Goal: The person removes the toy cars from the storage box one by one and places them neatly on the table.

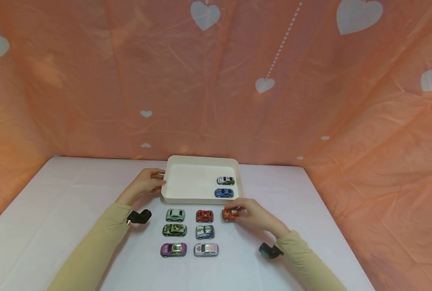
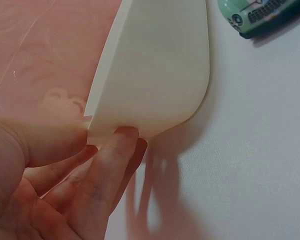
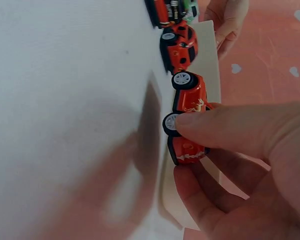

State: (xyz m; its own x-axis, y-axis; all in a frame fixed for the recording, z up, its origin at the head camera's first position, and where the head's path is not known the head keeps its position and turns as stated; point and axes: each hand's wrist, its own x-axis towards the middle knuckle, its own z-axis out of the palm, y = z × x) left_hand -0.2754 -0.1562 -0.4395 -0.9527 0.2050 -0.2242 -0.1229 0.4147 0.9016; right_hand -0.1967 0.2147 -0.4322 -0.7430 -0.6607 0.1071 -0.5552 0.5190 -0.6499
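My right hand [image 1: 254,214] pinches a red toy car [image 1: 229,214] between thumb and fingers, just in front of the white tray's [image 1: 187,201] near right corner. In the right wrist view the red car [image 3: 189,145] appears lifted, its shadow apart from it on the cloth. At the tray's left side, my left hand [image 1: 147,182] grips the rim. The left wrist view shows its thumb [image 2: 55,142] at the rim and its fingers against the outer wall. Inside the tray, at the right, are a white-and-black toy car [image 1: 225,180] and a blue one [image 1: 224,193].
Before the tray, two columns of toy cars stand on the white cloth [image 1: 136,262]: light green [image 1: 175,215], camouflage green [image 1: 174,230] and purple [image 1: 173,249] at left; red-and-black [image 1: 204,216], silver-green [image 1: 205,232] and white-pink [image 1: 206,249] at right. An orange heart-print curtain [image 1: 183,81] hangs behind.
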